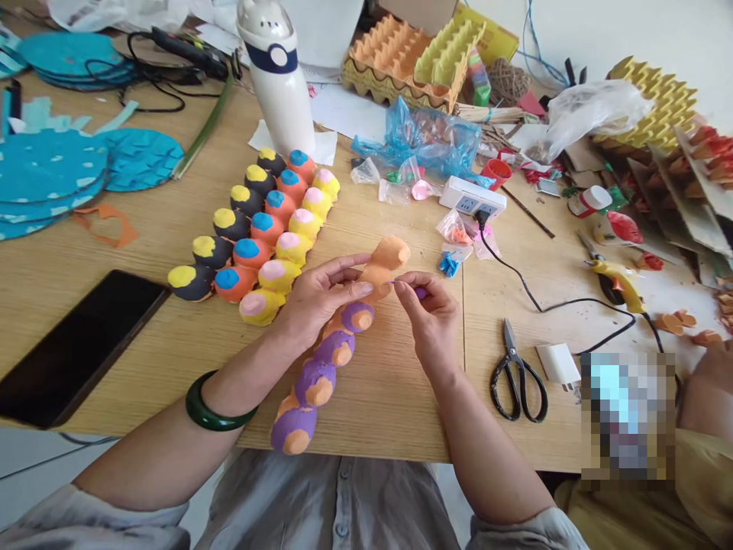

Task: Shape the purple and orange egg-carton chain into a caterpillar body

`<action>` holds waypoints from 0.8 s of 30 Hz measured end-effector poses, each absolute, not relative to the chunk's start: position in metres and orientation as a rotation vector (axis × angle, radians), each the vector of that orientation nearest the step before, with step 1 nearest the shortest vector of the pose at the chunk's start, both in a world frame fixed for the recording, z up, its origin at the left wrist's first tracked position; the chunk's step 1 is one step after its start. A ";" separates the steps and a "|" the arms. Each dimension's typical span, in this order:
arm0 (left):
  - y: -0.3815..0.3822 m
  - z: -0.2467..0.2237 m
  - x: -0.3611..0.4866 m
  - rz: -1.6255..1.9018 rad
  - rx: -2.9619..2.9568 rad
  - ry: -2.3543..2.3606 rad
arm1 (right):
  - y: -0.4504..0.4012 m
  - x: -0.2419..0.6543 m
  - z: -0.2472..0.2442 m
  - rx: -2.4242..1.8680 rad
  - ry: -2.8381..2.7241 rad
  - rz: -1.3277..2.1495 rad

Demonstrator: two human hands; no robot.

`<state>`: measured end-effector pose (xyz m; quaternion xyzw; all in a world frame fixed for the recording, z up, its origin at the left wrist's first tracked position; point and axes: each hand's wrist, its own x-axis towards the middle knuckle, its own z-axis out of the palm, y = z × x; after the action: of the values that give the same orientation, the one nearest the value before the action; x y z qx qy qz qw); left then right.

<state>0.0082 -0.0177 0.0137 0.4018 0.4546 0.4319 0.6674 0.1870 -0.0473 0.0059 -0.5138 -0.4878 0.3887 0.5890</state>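
Note:
A bumpy strip (318, 383), apparently cut from an egg carton, slants up from the table's front edge. Purple covers its lower bumps around light orange spots, while the upper end is plain orange. My left hand (324, 294) grips the strip near that upper end, thumb on top. Between the fingers of my right hand (429, 313) is a small lump of purple clay (421, 292). Its thumb and index finger are pinched close to an orange bump, with a thin purple bit at the tips. Left of my hands lie finished-looking black-and-yellow, orange-and-blue and yellow-and-pink strips (266, 225).
A black phone (80, 344) lies at left, near blue paper discs (51, 176). Behind stands a white bottle (278, 92). Rightward are a power strip (473, 198), scissors (515, 374), a white charger (558, 363) and a yellow glue gun (618, 283). Another person's arm (710, 389) rests at far right.

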 end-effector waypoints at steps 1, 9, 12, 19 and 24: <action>-0.017 0.014 0.008 0.990 0.914 1.041 | -0.048 0.186 0.007 -1.193 -1.168 0.883; -0.018 0.012 0.010 0.991 0.977 1.024 | -0.051 0.186 0.010 -1.203 -1.467 0.652; -0.020 0.013 0.010 0.986 1.078 1.037 | -0.051 0.188 0.012 -1.206 -1.597 0.513; -0.026 0.013 0.012 1.047 1.359 1.044 | -0.049 0.193 0.014 -1.190 -1.829 0.256; -0.028 0.015 0.013 1.036 1.428 1.039 | -0.048 0.194 0.012 -1.190 -1.897 0.129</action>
<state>0.0129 -0.0277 0.0150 0.5958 0.4334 0.4321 0.5201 0.1936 -0.0482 0.0119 -0.4778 -0.7618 0.0518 0.4343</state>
